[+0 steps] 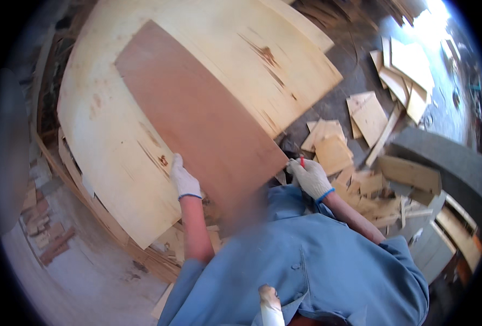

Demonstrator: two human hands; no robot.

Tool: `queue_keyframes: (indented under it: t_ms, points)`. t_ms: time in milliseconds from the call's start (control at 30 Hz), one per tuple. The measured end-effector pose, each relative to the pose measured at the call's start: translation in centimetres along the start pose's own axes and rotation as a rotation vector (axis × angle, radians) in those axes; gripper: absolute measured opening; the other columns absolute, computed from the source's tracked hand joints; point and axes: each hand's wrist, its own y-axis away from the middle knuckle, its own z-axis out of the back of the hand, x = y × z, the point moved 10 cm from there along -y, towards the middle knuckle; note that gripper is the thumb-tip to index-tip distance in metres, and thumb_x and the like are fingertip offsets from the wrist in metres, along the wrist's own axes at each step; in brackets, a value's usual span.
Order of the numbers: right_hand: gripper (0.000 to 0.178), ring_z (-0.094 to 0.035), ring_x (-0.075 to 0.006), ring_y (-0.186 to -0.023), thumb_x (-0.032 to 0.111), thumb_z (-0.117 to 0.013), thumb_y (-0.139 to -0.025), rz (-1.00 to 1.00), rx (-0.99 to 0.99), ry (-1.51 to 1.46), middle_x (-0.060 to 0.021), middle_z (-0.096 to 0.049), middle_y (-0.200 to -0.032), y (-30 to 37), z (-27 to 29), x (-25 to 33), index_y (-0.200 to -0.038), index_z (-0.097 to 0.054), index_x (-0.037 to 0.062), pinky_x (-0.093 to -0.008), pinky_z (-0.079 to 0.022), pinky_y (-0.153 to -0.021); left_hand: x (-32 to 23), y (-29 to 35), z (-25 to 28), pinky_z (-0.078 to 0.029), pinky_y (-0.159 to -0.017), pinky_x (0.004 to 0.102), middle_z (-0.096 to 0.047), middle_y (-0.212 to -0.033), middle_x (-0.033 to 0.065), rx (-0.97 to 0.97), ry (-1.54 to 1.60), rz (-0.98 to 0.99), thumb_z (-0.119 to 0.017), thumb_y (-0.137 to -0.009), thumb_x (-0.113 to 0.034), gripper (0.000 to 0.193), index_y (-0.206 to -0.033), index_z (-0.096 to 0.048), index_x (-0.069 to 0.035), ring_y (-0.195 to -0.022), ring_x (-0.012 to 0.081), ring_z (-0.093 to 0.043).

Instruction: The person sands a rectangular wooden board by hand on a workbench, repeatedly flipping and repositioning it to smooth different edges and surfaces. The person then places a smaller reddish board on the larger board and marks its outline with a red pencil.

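Note:
A long reddish-brown veneer sheet (192,108) lies slantwise over larger pale plywood sheets (102,130), and its near end reaches my body. At the brown sheet's left edge is my left hand (184,178), in a white knit glove with a blue cuff. Its fingers are closed on that edge, partly hidden. My right hand (310,176), gloved the same way, is at the sheet's near right corner. A slim red pen-like thing (301,161) sticks up from its pinched fingers. Whether these fingers also grip the corner I cannot tell.
Wood offcuts (333,155) lie heaped at the right, with pale panels (406,70) stacked farther back. A grey curved surface (442,163) stands at the far right. Small wood scraps (48,233) lie on the floor at the left.

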Motion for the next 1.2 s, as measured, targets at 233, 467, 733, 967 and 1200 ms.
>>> queue_keyframes:
  t_ms: [233, 467, 733, 967, 1200]
  points:
    - [0.036, -0.061, -0.0136, -0.057, 0.035, -0.058, -0.098, -0.139, -0.017, -0.159, -0.0044, -0.063, -0.064, -2.8, -6.3, 1.6, -0.091, -0.071, 0.0023, -0.031, -0.047, -0.056, -3.1, -3.4, -3.7, -0.049, -0.1, 0.04, -0.063, -0.124, 0.0122, 0.132, -0.108, 0.055, -0.06, -0.101, -0.033, 0.041, -0.123, -0.06, 0.001, -0.112, 0.024, -0.06]
    - [0.04, -0.06, -0.0137, -0.056, 0.036, -0.06, -0.098, -0.033, -0.307, -0.24, -0.0081, -0.056, -0.058, -4.8, -7.0, 3.0, -0.079, -0.068, 0.0008, -0.0327, -0.046, -0.056, -5.2, -6.4, -4.8, -0.046, -0.106, 0.0403, -0.054, -0.135, 0.0141, 0.318, -0.29, 0.003, -0.057, -0.103, -0.028, 0.046, -0.134, -0.05, 0.005, -0.122, 0.0249, -0.054]
    - [0.034, -0.062, -0.0198, -0.056, 0.034, -0.061, -0.097, -0.1, -0.35, -0.293, -0.0137, -0.057, -0.06, -4.8, -7.0, 3.3, -0.088, -0.071, 0.003, -0.0359, -0.048, -0.058, -6.6, -6.3, -5.3, -0.046, -0.104, 0.0394, -0.055, -0.133, 0.0123, 0.296, -0.524, -0.099, -0.056, -0.105, -0.028, 0.043, -0.134, -0.05, 0.003, -0.12, 0.0228, -0.055]
    - [0.033, -0.064, -0.0215, -0.058, 0.035, -0.061, -0.097, -0.108, -0.364, -0.295, -0.0158, -0.06, -0.063, -5.1, -7.0, 3.1, -0.092, -0.073, 0.0041, -0.0364, -0.048, -0.059, -6.0, -7.9, -4.2, -0.051, -0.093, 0.0362, -0.061, -0.123, 0.0085, 0.39, -0.429, 0.051, -0.057, -0.104, -0.027, 0.034, -0.127, -0.054, -0.003, -0.109, 0.0187, -0.06]
    - [0.035, -0.062, -0.0181, -0.057, 0.033, -0.062, -0.097, -0.186, -0.313, -0.301, -0.0093, -0.059, -0.06, -5.4, -6.5, 3.2, -0.085, -0.07, 0.0019, -0.0353, -0.047, -0.057, -5.9, -6.8, -5.8, -0.054, -0.087, 0.0333, -0.065, -0.119, 0.0066, 0.35, -0.375, 0.082, -0.058, -0.104, -0.028, 0.032, -0.126, -0.057, -0.005, -0.103, 0.016, -0.064]
